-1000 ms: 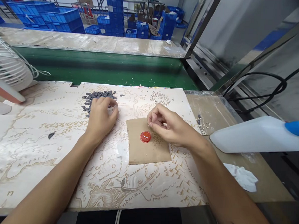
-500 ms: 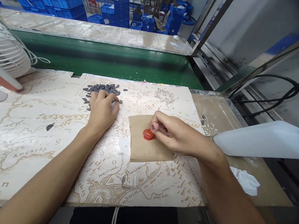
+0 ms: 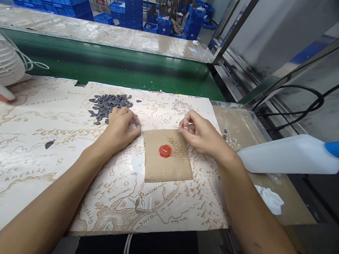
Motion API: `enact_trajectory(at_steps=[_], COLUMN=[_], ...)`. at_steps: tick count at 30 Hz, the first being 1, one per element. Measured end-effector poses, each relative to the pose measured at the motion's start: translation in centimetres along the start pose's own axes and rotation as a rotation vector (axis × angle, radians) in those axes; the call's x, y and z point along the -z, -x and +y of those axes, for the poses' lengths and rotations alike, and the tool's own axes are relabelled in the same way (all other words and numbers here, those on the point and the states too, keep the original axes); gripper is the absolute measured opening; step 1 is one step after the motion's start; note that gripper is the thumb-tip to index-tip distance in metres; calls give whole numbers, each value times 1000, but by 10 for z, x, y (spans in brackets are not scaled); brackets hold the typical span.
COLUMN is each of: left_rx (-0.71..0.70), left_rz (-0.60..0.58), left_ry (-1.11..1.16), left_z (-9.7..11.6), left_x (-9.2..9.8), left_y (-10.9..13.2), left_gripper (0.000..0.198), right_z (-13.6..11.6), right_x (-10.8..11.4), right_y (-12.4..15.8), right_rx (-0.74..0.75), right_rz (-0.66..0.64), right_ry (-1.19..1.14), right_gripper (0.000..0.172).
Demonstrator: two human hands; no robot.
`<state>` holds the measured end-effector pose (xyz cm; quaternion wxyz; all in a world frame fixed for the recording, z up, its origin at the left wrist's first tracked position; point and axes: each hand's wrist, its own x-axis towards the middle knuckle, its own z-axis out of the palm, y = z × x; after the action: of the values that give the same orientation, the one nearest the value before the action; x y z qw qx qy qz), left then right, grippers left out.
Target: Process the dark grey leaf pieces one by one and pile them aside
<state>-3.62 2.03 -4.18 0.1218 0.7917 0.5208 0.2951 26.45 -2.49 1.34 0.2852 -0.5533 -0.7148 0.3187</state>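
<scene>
My left hand (image 3: 123, 130) is curled beside the heap of small dark grey, leaf-shaped pieces (image 3: 110, 104), thumb and fingertips together; whatever they pinch is hidden. Above the upper right corner of a brown cardboard square (image 3: 156, 169), my right hand (image 3: 200, 132) pinches thumb against forefinger. A pale speck shows at those tips, too small to name. A round, shiny red disc (image 3: 165, 151) with a glossy blob in it lies on the cardboard, touched by neither hand. Tiny brown specks cover the cardboard to its right. Small silvery bits (image 3: 183, 106) are scattered beyond my right hand.
A map-printed sheet (image 3: 72, 167) covers the table. At left stands a white fan (image 3: 6, 60); at right lie a white bottle (image 3: 283, 154) with a blue top and a crumpled white cloth (image 3: 270, 200). Behind runs a green conveyor belt (image 3: 118, 65), with blue crates (image 3: 65, 2) farther back.
My right hand has left the red disc and moved up and right. My left hand has drawn away from the dark heap, toward the cardboard. The view has shifted slightly.
</scene>
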Motion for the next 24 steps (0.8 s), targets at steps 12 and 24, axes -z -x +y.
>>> enact_trajectory(at_steps=[12,24], left_rx=[104,459], left_rz=[-4,37], left_ry=[605,1318], left_z=[26,44], left_x=[-6,-2], left_y=[8,8], left_gripper=[8,24], right_z=[12,3], right_x=[-12,-17], right_y=[-5,-11], right_rx=[41,99], right_rz=[-36,65], right_ry=[-64,-479], right_gripper=[26,36])
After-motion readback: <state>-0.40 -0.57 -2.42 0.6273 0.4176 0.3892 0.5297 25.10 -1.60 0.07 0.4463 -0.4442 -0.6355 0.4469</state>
